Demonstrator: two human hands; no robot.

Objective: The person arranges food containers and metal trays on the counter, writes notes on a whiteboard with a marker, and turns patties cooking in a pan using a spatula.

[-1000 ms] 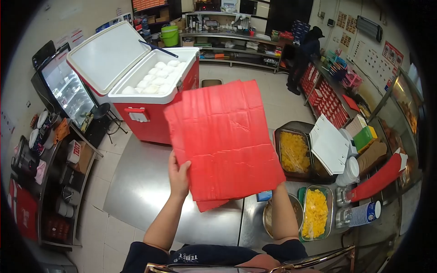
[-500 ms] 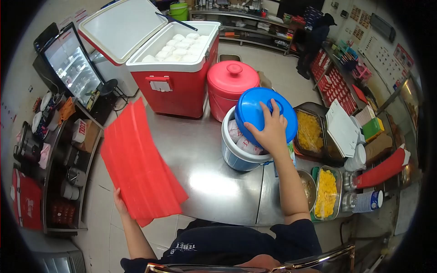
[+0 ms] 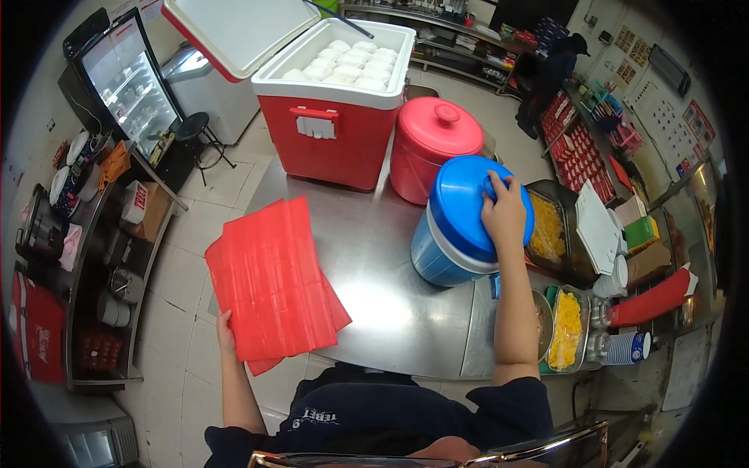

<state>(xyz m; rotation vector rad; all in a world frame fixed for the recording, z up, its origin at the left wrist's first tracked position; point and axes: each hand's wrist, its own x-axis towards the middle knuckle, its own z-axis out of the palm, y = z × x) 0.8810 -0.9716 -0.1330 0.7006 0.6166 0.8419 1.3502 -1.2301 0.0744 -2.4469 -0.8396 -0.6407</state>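
My left hand [image 3: 226, 334] grips the lower left edge of some flat red sheets [image 3: 269, 281], held up over the near left part of the steel table [image 3: 382, 312]. My right hand [image 3: 505, 209] is closed on the knob of a blue lid [image 3: 468, 195]. That lid sits on a blue and white round container [image 3: 441, 253], and the container's contents are hidden. Just behind it stands a pink-red lidded bucket [image 3: 437, 140]. A red cooler [image 3: 328, 136] with its white lid raised holds several white wrapped bundles [image 3: 351, 64].
On the right are a dark tray of yellow food [image 3: 546, 226], a glass dish of yellow pieces [image 3: 566, 331], a metal bowl [image 3: 540, 312] and stacked cups [image 3: 626, 348]. Shelves [image 3: 101, 288] and a stool [image 3: 201, 140] stand left. A person [image 3: 550, 82] stands at the far right counter.
Both hands first held the red sheets. My right hand left them and took the blue lid, which now covers the container. The sheets moved left and down in my left hand.
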